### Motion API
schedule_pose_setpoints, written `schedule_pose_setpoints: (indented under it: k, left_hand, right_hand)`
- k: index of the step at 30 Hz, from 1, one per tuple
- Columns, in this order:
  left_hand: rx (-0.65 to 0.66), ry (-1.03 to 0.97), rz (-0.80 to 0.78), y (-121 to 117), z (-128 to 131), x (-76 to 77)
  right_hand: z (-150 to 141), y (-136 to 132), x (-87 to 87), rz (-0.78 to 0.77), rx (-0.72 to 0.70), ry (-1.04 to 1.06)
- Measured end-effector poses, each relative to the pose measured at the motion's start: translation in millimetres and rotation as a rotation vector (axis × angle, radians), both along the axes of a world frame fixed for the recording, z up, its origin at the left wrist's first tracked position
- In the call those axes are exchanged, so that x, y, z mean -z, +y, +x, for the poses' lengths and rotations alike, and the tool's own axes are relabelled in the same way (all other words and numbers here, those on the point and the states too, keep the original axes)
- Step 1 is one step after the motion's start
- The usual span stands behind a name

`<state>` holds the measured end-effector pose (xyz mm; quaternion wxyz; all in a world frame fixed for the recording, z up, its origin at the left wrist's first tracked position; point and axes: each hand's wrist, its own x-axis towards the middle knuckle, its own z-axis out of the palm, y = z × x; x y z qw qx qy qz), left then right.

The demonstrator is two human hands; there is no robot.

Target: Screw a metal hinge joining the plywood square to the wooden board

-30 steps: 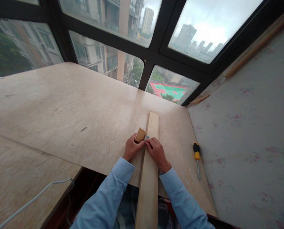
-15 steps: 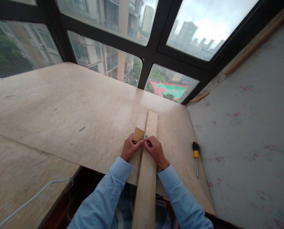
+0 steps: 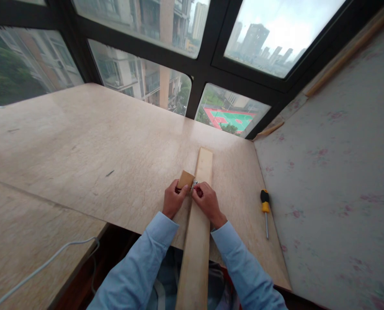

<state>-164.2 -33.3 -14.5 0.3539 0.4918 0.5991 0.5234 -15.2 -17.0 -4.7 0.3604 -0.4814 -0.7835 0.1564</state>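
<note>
A long pale wooden board [image 3: 196, 241] lies on the table and runs over its front edge toward me. Against the board's left side, my left hand [image 3: 174, 199] grips a small brown wooden block [image 3: 185, 179] between thumb and fingers. A small metal hinge-like piece [image 3: 195, 183] shows where block and board meet. My right hand [image 3: 207, 199] rests over the board, its fingertips pinched close to that metal piece. Whatever sits in the pinch is too small to make out.
On the right, near the papered wall [image 3: 324, 181], lies a screwdriver [image 3: 265, 206] with a black and yellow handle. A white cable [image 3: 50, 267] crosses the lower left. Windows [image 3: 166, 82] stand behind the stone-patterned table [image 3: 82, 150].
My left thumb has drawn back left onto the block, and more of the metal piece shows. My right fingertips have shifted slightly left. The whole view has moved a little.
</note>
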Motion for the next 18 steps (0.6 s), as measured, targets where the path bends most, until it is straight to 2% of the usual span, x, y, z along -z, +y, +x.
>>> schedule_pose_setpoints:
  k: [7, 10, 13, 18]
  left_hand:
    - [-0.008, 0.094, 0.051, -1.6, 2.4, 2.8]
    - [-0.083, 0.111, 0.049, -1.0, 1.6, 2.2]
    - [-0.17, 0.068, 0.003, 0.6, 0.7, 3.7]
    - [-0.191, -0.025, 0.002, 2.7, 1.8, 9.8]
  right_hand:
    - [0.5, -1.0, 1.0, 0.044, -0.056, -0.014]
    - [1.1, -1.0, 1.2, 0.048, -0.046, -0.005]
    - [1.3, -1.3, 1.4, 0.042, -0.032, 0.014]
    - [0.6, -2.0, 1.1, 0.022, 0.002, 0.041]
